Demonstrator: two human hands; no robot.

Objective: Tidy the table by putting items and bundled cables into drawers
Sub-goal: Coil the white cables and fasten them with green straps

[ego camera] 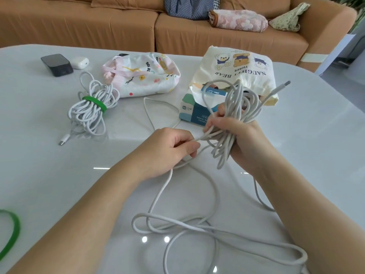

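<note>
Head view: a person's two hands work over a pale glossy desk, with a brown sofa behind it.
Green strap: lies at the desk's near left edge, partly cut off by the frame.
Black box: at the far left of the desk.
Earbud case: white, just beside the black box on its right; contact cannot be confirmed.
Bundled cable: white, coiled and cinched by a green tie. It lies on the desk left of centre, with its plug trailing toward the near side.
Patterned pouch: lies just right of the bundled cable, at the far side.
Left hand: fingers curled, thumb and forefinger pinching a single strand of the white cable.
White cable: partly wound into a coil held above the desk at right of centre. The rest runs through the left hand and lies in loose loops on the near desk, between the forearms.
Tissue pack: blue and white, on the desk behind the hands, against the mouth of the bear bag.
Bear bag: cream cloth printed with three bears, lying at the far right.
Right hand: clenched round the middle of the coil, with the loops sticking out above and below the fist.
Cable end: juts up and to the right from the coil.
</note>
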